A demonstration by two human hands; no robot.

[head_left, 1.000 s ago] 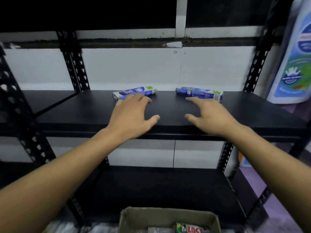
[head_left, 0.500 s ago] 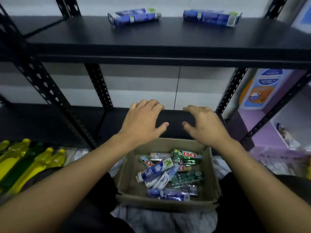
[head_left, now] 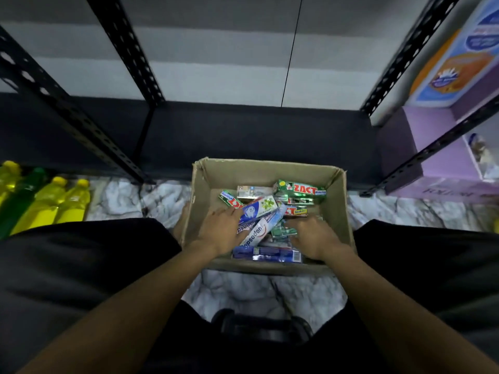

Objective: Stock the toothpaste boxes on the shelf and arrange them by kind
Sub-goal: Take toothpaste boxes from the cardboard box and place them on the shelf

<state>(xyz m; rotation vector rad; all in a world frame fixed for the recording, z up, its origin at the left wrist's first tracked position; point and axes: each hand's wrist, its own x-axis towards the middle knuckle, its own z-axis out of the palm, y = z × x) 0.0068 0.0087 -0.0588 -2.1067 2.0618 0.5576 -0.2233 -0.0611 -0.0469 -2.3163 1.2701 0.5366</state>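
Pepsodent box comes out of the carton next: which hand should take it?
Left, probably. The left hand lies right against the Pepsodent box at its near end, inside the cardboard carton. The right hand is over a small green box on the other side.

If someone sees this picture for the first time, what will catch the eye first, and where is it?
First, the cardboard box at the centre, on the floor before the black shelf, full of jumbled toothpaste boxes, a green ZACT box at its back. The left hand and right hand reach into it. Bright yellow bottles are at the far left.
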